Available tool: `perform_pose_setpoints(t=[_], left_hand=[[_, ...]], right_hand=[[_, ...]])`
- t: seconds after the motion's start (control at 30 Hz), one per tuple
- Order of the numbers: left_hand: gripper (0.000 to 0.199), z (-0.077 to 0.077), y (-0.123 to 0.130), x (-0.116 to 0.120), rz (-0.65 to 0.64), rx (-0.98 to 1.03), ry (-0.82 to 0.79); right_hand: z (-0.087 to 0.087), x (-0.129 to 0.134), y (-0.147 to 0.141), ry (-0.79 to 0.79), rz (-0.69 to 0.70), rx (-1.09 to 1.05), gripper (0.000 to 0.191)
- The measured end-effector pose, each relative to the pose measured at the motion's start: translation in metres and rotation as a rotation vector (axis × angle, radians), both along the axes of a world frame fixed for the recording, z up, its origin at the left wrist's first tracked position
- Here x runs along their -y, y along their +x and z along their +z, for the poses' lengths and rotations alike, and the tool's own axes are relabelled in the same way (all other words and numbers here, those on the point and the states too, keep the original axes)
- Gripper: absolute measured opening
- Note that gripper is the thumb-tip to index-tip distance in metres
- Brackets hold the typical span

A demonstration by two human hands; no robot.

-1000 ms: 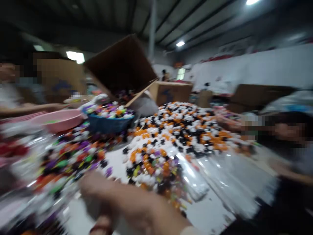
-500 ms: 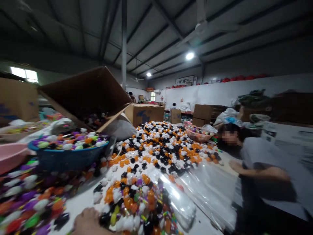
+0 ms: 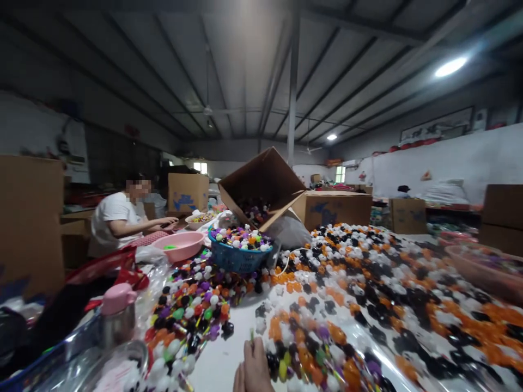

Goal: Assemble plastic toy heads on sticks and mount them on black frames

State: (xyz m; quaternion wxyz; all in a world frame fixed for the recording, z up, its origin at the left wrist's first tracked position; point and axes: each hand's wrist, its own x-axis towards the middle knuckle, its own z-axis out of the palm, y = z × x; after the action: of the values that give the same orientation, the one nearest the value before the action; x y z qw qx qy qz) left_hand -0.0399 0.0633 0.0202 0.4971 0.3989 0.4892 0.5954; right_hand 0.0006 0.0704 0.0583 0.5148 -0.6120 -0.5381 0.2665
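My right hand (image 3: pixel 254 367) shows at the bottom edge, left of a near heap of small orange, black, white and purple plastic pieces (image 3: pixel 304 348). Its fingers are pressed together and point away from me. A small green tip (image 3: pixel 252 335) sticks up at the fingertips; what it belongs to is too small to make out. On the left, another mixed heap (image 3: pixel 186 310) has red, green, white and black pieces. Behind it stands a blue basket (image 3: pixel 241 258) full of coloured pieces. My left hand is out of view.
Behind the basket, an open cardboard box (image 3: pixel 269 179) lies tilted. A pink basin (image 3: pixel 180 246) and a pink-lidded bottle (image 3: pixel 117 313) stand left. A person in white (image 3: pixel 118 218) sits far left. A wide heap (image 3: pixel 392 277) spreads right, with clear plastic film (image 3: pixel 379 348) nearer.
The view has swung left, so the person at the right has left the frame and the seated person has entered. My right hand now appears nearer the middle, fingers pointing forward.
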Motion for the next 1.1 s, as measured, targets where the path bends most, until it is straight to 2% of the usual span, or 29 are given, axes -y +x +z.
perform_pose_setpoints(t=[0.1,0.23,0.33,0.43,0.53,0.67,0.8,0.93,1.0,1.1], left_hand=[[0.048,0.006,0.008,-0.002,-0.101,0.106,0.001],[0.052,-0.006,-0.010,0.008,-0.125,0.267,-0.058],[0.046,-0.012,-0.021,0.017,-0.159,0.413,-0.105],[0.039,-0.006,-0.022,0.025,-0.191,0.511,-0.101],[0.029,0.006,-0.020,0.030,-0.234,0.644,-0.069],[0.027,0.013,-0.018,0.032,-0.292,0.709,-0.115],[0.031,0.015,-0.018,0.037,-0.384,0.697,-0.142],[0.037,0.018,-0.020,0.040,-0.498,0.666,-0.110],[0.038,0.018,-0.021,0.039,-0.495,0.704,-0.114],[0.027,0.017,-0.021,0.037,-0.436,0.775,-0.153]], right_hand=[[0.000,-0.005,0.002,-0.054,-0.003,-0.095,0.037],[-0.004,-0.009,0.007,0.019,0.106,-0.168,0.044],[0.003,-0.005,0.019,0.062,0.105,-0.217,0.049],[0.020,0.010,0.040,0.063,0.113,-0.281,0.050],[0.035,0.034,0.063,-0.008,0.120,-0.417,0.049],[0.038,0.065,0.082,-0.058,0.139,-0.574,0.047],[0.038,0.087,0.087,-0.112,0.133,-0.540,0.042],[0.044,0.093,0.090,-0.116,0.132,-0.498,0.044],[0.045,0.094,0.092,-0.122,0.143,-0.474,0.045],[0.040,0.094,0.092,-0.106,0.185,-0.429,0.043]])
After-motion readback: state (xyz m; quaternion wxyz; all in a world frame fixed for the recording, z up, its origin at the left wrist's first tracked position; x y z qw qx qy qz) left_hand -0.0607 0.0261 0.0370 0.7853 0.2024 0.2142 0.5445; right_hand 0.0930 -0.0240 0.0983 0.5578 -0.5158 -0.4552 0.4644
